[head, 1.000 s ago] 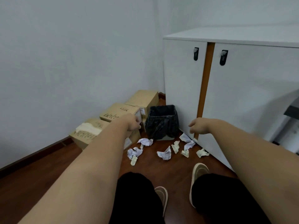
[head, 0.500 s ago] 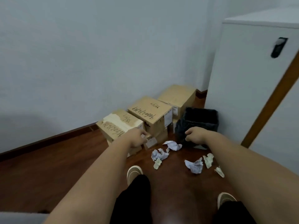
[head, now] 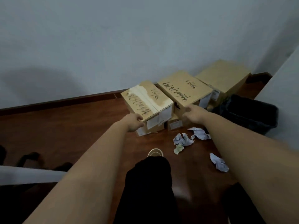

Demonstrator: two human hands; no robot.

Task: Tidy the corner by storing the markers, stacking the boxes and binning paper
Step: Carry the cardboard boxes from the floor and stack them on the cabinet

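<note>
Three cardboard boxes stand in a row along the wall: the nearest box (head: 146, 101) with torn tape and black writing, a middle box (head: 186, 90), and a far box (head: 224, 76). Smaller boxes (head: 174, 124) sit under them. My left hand (head: 135, 122) reaches the near left corner of the nearest box, fingers loosely curled, holding nothing. My right hand (head: 192, 113) is at the front of the middle box, fingers relaxed. Crumpled paper balls (head: 183, 139) (head: 219, 162) lie on the wooden floor. No markers are visible.
A black bin (head: 252, 113) with a bin bag stands right of the boxes, beside a white cabinet (head: 281, 78). My legs and one shoe (head: 155, 152) are below. A white edge (head: 29, 175) crosses the lower left, with dark shapes behind it.
The view has swung left and closer to the boxes. Both hands moved forward from near the bin and papers to the front of the nearest and middle boxes.
</note>
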